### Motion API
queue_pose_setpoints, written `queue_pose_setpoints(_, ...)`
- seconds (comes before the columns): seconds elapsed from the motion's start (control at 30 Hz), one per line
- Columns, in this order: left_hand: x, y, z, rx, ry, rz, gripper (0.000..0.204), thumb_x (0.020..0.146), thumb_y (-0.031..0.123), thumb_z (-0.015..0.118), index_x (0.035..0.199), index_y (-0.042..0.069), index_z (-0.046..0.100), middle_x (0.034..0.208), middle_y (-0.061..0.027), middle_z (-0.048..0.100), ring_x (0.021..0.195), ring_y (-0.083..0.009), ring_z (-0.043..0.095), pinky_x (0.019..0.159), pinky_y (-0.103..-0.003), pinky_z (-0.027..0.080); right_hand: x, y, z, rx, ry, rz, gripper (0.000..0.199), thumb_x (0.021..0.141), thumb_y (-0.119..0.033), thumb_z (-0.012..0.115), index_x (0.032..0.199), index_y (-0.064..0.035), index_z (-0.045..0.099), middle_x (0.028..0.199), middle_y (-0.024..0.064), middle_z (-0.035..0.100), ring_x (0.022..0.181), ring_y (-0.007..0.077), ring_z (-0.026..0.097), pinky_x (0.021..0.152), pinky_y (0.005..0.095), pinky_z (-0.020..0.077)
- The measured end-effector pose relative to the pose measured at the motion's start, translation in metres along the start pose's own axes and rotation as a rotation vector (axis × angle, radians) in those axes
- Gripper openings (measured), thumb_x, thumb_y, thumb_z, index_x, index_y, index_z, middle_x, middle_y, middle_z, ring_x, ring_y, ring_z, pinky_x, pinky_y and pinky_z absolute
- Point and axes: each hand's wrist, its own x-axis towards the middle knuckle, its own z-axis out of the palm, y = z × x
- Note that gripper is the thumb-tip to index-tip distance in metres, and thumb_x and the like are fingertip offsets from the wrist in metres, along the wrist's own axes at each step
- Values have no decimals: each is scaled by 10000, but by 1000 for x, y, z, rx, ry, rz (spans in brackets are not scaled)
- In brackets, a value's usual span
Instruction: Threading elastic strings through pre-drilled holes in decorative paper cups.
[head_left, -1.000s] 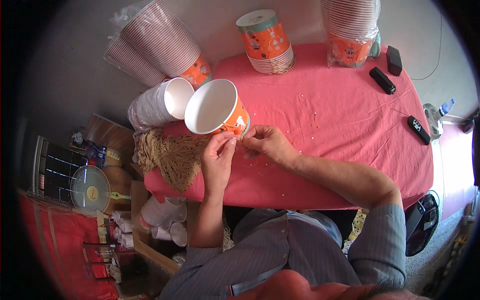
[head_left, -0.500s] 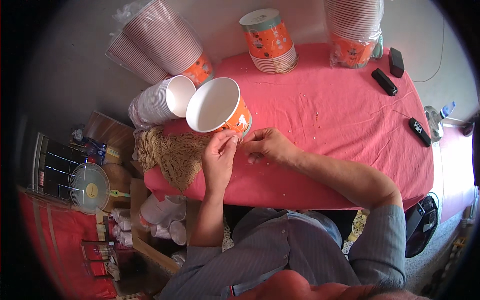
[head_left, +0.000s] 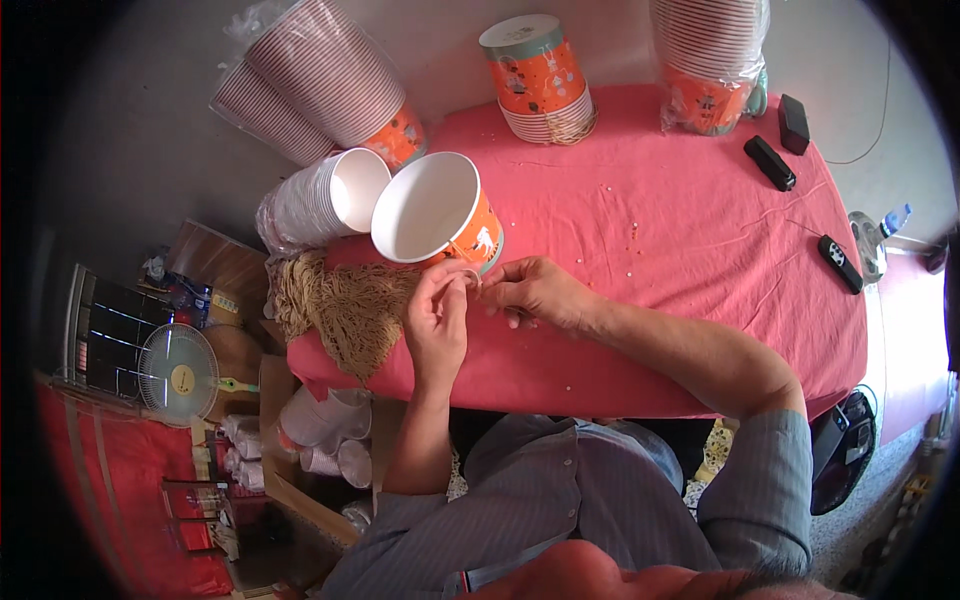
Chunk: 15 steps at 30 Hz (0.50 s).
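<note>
A large orange paper bucket (head_left: 488,236) with a white inside lies tilted on the table, its mouth toward the left and up. A thin tan cord (head_left: 457,246) runs over its side near the rim down to my fingers. My left hand (head_left: 436,328) is closed in a pinch on the cord, just below the bucket's rim. Against it, my right hand (head_left: 542,292) pinches the cord too, thumb and forefinger together; the exact knot or loop is too small to make out. Left of my hands a heap of tan cords (head_left: 345,305) spreads over the table edge.
Bagged stacks of paper buckets (head_left: 330,80) stand at the back left, with a white stack (head_left: 315,198) lying below. A cord-trimmed upside-down stack (head_left: 540,85) and another bagged stack (head_left: 708,70) stand behind. Black devices (head_left: 770,164) lie at right. A carton (head_left: 285,490) stands below left.
My left fingers have shifted slightly, the thumb drawing back a little from the fingertips. My right hand and the bucket stay almost where they were.
</note>
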Motion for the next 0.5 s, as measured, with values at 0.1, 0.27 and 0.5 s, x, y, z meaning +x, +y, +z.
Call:
queue_pose_setpoints(0.1, -7, -4, -6, 7, -42, 77, 216, 1056, 3, 629, 1262, -44, 675, 1217, -137, 770, 1020, -151, 731, 904, -290, 583, -1, -3, 0, -6, 1, 15, 128, 1002, -157, 743, 1089, -64, 751, 847, 15, 734, 582, 79, 605, 512, 235, 438)
queue_pose_setpoints(0.27, -16, -16, -19, 274, -108, 115, 248, 1001, 25, 734, 1249, 32, 750, 1220, -66, 804, 952, -90, 728, 731, -243, 540, 1, -3, -4, 16, -32, 0, 156, 993, -163, 748, 1120, -73, 757, 829, 12, 724, 544, 55, 534, 470, 220, 376)
queue_pose_setpoints(0.5, -15, -12, -12, 261, -92, 75, 181, 1027, -11, 699, 1199, -17, 755, 1224, -122, 797, 1153, -162, 733, 1021, -314, 560, -4, -8, -2, -81, 1, -11, 158, 991, -164, 756, 1109, -62, 777, 779, 3, 703, 503, 36, 471, 442, 221, 323)
